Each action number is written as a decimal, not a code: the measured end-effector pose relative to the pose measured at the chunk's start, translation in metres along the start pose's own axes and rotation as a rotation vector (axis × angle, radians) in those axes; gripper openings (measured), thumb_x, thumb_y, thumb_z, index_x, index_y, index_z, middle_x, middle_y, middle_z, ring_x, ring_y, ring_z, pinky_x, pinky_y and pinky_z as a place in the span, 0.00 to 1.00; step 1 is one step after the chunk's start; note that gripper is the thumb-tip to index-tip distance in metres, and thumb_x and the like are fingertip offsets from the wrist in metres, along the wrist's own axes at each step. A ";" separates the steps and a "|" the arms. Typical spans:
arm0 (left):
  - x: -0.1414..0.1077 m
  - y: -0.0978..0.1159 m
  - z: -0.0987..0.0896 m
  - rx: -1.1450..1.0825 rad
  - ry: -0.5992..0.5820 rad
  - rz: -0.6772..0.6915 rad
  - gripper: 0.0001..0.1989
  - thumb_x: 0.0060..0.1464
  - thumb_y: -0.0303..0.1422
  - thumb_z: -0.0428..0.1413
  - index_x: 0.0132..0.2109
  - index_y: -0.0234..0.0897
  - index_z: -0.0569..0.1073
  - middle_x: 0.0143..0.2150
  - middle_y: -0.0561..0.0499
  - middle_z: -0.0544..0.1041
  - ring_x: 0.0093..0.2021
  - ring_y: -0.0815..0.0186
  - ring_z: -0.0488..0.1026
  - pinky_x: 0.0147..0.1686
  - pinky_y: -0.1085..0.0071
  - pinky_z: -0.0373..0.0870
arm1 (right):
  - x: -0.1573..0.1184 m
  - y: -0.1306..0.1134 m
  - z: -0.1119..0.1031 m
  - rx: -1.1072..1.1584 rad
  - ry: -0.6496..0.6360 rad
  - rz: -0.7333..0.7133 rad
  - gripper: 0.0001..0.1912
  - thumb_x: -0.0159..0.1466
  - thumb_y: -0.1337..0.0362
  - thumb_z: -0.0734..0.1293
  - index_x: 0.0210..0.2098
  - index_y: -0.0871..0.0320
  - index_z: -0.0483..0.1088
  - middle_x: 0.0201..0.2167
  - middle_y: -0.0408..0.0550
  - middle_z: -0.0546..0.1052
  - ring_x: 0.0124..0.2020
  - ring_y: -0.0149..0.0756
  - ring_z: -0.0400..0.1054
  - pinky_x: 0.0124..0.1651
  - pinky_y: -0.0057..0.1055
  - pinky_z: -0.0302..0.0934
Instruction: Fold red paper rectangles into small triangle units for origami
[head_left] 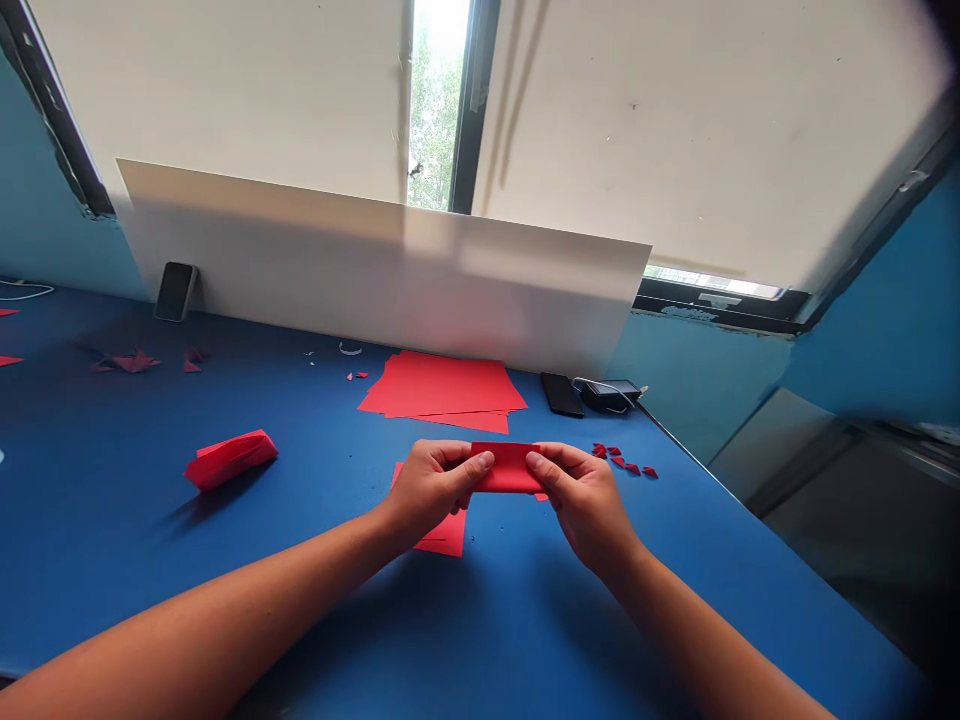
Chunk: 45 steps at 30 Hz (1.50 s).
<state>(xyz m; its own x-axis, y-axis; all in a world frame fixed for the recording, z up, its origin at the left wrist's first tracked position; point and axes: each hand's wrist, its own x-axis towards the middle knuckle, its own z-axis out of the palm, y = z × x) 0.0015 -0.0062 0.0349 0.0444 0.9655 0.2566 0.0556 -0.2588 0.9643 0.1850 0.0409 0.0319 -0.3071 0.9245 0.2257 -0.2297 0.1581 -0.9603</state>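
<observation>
A folded red paper strip point(512, 472) is held level above the table between both hands. My left hand point(442, 482) pinches its left end, thumb on the near face and fingers behind. At the right end my right hand point(581, 492) grips it the same way. Beneath my left hand lies a red sheet point(444, 538), partly covered by the hand. Another bit of red paper shows below the strip's right end. Off to the left, a folded red paper piece point(231, 460) rests on the blue table.
Behind the hands lies a stack of red sheets point(446, 385). Small red folded pieces point(632, 468) sit right of my right hand. A black phone point(561, 395) and a corded device point(611, 395) lie beyond. A white panel point(390, 270) stands behind, near an upright dark device point(175, 292).
</observation>
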 end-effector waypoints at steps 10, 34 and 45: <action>0.000 0.000 0.001 0.002 0.003 0.006 0.20 0.55 0.44 0.55 0.23 0.34 0.67 0.16 0.56 0.63 0.19 0.73 0.59 0.20 0.75 0.56 | 0.001 0.001 -0.001 0.001 -0.007 -0.003 0.12 0.53 0.58 0.74 0.35 0.58 0.78 0.30 0.48 0.78 0.31 0.36 0.69 0.35 0.33 0.64; 0.001 -0.002 -0.001 0.030 0.022 -0.009 0.20 0.54 0.45 0.55 0.23 0.34 0.71 0.15 0.55 0.63 0.19 0.72 0.59 0.19 0.74 0.56 | 0.000 -0.001 0.000 -0.078 0.001 -0.010 0.15 0.54 0.55 0.73 0.35 0.61 0.77 0.26 0.47 0.75 0.26 0.33 0.64 0.30 0.30 0.60; 0.000 -0.001 0.000 -0.010 0.020 -0.014 0.20 0.55 0.43 0.55 0.22 0.34 0.69 0.15 0.56 0.63 0.19 0.72 0.58 0.20 0.74 0.55 | -0.001 -0.002 0.002 -0.062 0.014 -0.005 0.13 0.54 0.55 0.73 0.33 0.59 0.77 0.25 0.45 0.74 0.26 0.31 0.62 0.29 0.29 0.57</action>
<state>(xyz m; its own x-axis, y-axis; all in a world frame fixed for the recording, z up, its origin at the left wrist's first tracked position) 0.0015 -0.0058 0.0344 0.0235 0.9695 0.2439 0.0463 -0.2448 0.9685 0.1838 0.0392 0.0345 -0.2928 0.9284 0.2289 -0.1739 0.1838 -0.9675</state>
